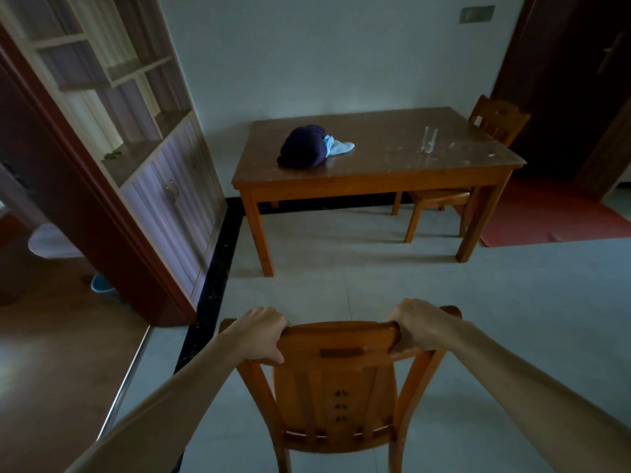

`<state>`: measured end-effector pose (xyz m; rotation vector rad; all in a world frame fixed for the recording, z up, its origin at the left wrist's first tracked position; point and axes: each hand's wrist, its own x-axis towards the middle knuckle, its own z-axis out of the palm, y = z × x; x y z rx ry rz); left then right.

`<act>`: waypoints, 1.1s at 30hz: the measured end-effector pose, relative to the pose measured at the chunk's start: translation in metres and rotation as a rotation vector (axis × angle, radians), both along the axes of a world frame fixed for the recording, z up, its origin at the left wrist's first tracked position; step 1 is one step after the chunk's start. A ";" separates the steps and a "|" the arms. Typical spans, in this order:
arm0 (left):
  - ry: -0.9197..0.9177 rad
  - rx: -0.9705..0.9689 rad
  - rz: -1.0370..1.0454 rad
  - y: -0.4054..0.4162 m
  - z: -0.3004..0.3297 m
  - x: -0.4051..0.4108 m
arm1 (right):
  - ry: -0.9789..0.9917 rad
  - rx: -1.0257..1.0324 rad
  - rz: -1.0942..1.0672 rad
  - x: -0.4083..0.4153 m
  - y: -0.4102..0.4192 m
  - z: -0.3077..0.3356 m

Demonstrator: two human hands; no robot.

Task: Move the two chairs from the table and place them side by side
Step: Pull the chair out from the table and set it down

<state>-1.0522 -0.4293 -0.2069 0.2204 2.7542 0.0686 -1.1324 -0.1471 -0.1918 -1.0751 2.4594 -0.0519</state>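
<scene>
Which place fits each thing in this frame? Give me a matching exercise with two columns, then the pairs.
Things:
1. near wooden chair
2. far wooden chair
3. clear drinking glass
4. dark blue cloth bundle

Places:
A. left part of the wooden table top
B. pushed in at the table's right end
C. gripped at its top rail by the left hand and right hand
D. right part of the tabletop

Pairs: 1-C, 2-B, 3-D, 4-A

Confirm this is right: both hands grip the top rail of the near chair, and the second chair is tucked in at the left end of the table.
Not quite. The head view shows the left hand and right hand gripping the near chair, but the second chair sits at the right end of the table.
</scene>
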 end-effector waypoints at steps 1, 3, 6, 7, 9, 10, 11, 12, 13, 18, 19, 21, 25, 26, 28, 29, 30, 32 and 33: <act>-0.004 0.001 -0.017 0.002 -0.003 0.011 | 0.017 0.005 -0.015 0.006 0.002 0.000; 0.006 0.002 -0.035 0.010 -0.004 0.030 | 0.042 -0.004 -0.024 0.029 0.011 -0.007; 0.026 -0.004 -0.059 0.024 -0.006 0.064 | 0.049 0.002 -0.039 0.062 0.022 -0.018; 0.025 -0.007 -0.061 0.029 -0.008 0.077 | 0.057 -0.004 -0.057 0.075 0.025 -0.020; 0.034 0.004 -0.068 0.038 -0.014 0.104 | 0.085 0.000 -0.072 0.101 0.033 -0.028; 0.047 0.008 -0.071 0.043 -0.017 0.119 | 0.097 -0.007 -0.073 0.115 0.037 -0.034; 0.065 0.009 -0.075 0.046 -0.021 0.129 | 0.109 -0.019 -0.076 0.127 0.040 -0.036; 0.075 0.001 -0.072 0.050 -0.025 0.142 | 0.124 -0.032 -0.081 0.140 0.043 -0.040; 0.086 -0.010 -0.073 0.055 -0.029 0.154 | 0.137 -0.036 -0.096 0.153 0.047 -0.043; 0.115 -0.038 -0.043 0.072 -0.056 0.211 | 0.144 -0.028 -0.135 0.210 0.063 -0.066; 0.111 -0.044 -0.040 0.074 -0.061 0.219 | 0.145 -0.026 -0.132 0.218 0.065 -0.071; 0.111 -0.049 -0.027 0.079 -0.069 0.232 | 0.146 -0.024 -0.118 0.230 0.071 -0.079; 0.118 -0.036 -0.013 0.084 -0.077 0.247 | 0.152 -0.029 -0.102 0.244 0.078 -0.087; 0.110 -0.030 -0.012 0.085 -0.078 0.250 | 0.149 -0.029 -0.099 0.247 0.079 -0.089; 0.100 -0.016 -0.010 0.087 -0.083 0.255 | 0.147 -0.040 -0.097 0.253 0.082 -0.093; 0.100 -0.010 -0.010 0.088 -0.085 0.257 | 0.143 -0.043 -0.093 0.255 0.084 -0.095; 0.098 0.000 -0.008 0.089 -0.086 0.259 | 0.137 -0.045 -0.087 0.257 0.085 -0.096; 0.095 0.023 -0.002 0.090 -0.090 0.263 | 0.138 -0.057 -0.082 0.260 0.087 -0.097; 0.093 0.029 -0.002 0.092 -0.091 0.264 | 0.136 -0.060 -0.085 0.262 0.088 -0.098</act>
